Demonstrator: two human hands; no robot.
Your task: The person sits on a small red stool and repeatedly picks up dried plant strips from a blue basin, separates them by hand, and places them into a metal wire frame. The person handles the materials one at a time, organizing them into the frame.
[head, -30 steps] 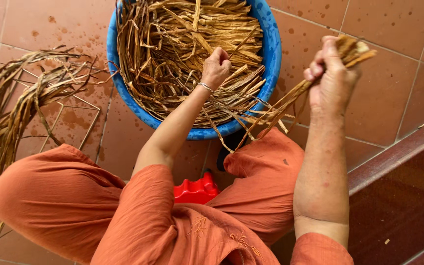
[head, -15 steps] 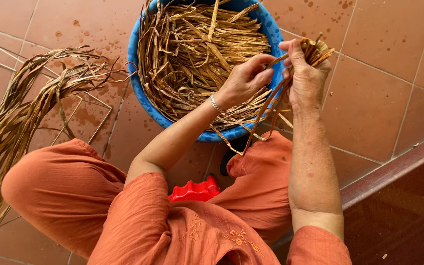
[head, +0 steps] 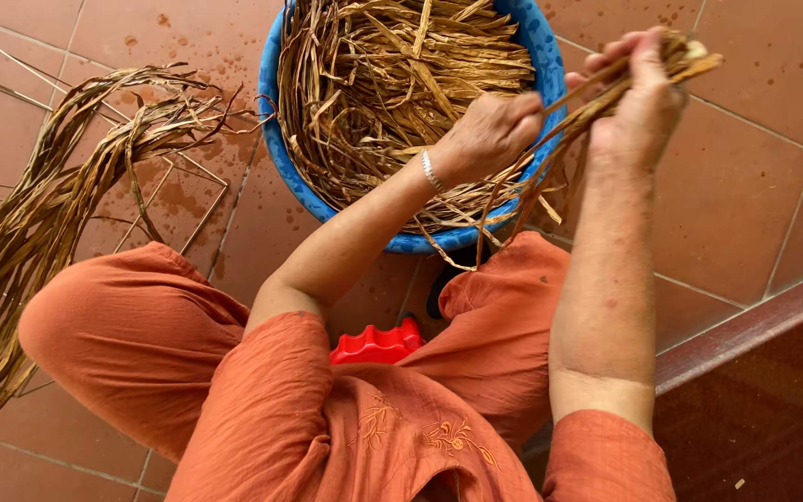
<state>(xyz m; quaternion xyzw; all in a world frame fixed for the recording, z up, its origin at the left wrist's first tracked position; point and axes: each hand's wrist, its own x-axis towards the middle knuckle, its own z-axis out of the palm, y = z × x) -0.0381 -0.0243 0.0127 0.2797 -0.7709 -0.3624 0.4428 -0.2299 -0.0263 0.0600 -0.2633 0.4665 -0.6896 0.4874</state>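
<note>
Dry, tan leaf strips are filling the blue plastic basin [head: 281,139] in front of you, and you are working at its right rim. Your right hand [head: 643,107] is closing in a fist around a small bundle of strips [head: 559,130], gripping it near its top end so the loose tails are hanging down over the rim toward your orange trouser leg [head: 504,316]. Your left hand [head: 490,135] is curling its fingers around the same strands just beside the fist, pinching them over the edge of the basin.

The strips are looking brittle, so a sharp tug between the two hands could be snapping them. The hanging tails are crossing other strands at the rim; pulling there could be dragging a tangle out onto the wet tiled floor [head: 188,37]. Thin edges running through a tight grip could also be cutting your fingers.

A long heap of the same strips [head: 39,232] is lying well apart on the floor to your left, beside thin wire frames [head: 197,186]. A red plastic stool [head: 378,342] is showing between your knees. No packages, labels or signs are showing anywhere in view.
</note>
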